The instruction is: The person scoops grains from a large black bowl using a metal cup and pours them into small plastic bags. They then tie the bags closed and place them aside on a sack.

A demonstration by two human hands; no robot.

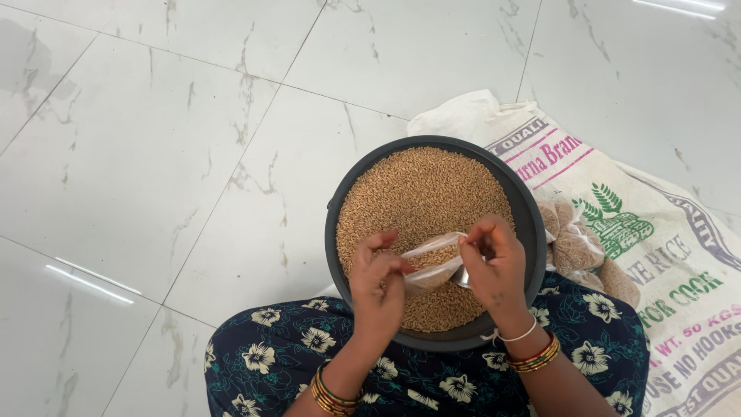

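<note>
Small clear plastic bag [434, 261] partly filled with grain, held over the near half of a round dark basin [532, 232] heaped with wheat grain [421, 193]. Left hand [378, 282] pinching the bag's left edge between thumb and fingers. Right hand [494, 266] pinching the right edge, with a metal spoon [461, 275] tucked under its fingers. Basin sits on the marble floor [154, 154], against the person's floral-clothed lap. Printed white sack [656, 232] lies right of the basin, several filled packets [579, 247] on it. Step judged: holding the mouth open for filling. Next move calls for keeping it spread and level.
</note>
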